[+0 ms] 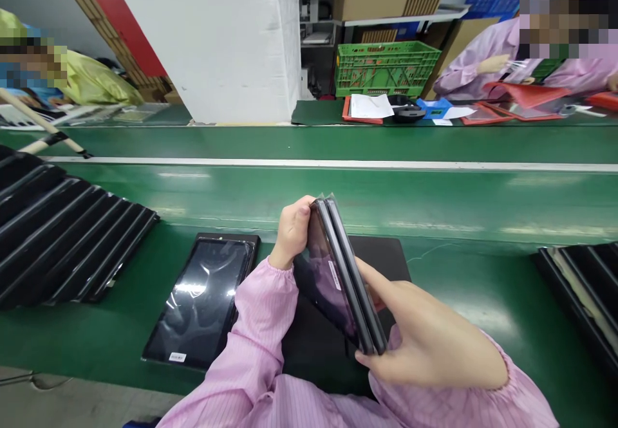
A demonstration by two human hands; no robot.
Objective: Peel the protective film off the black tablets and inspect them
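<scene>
My left hand [292,232] grips the top end of a pair of black-framed tablets [338,280], held together on edge and tilted, with clear film showing at their upper corners. My right hand [425,338] holds the same pair from the lower side, its fingers across the face. A white label [334,275] sits on the nearer tablet's back. Below the pair lies a dark tablet [200,299] with a glossy screen, flat on the green bench. A black mat [381,254] lies partly hidden under my hands.
Several black tablets stand leaning in rows at the left [62,222] and right [579,293]. A green conveyor belt [309,190] runs behind them. Beyond it, a co-worker's pink sleeve [477,61], red trays [521,109] and a green crate [386,67] appear.
</scene>
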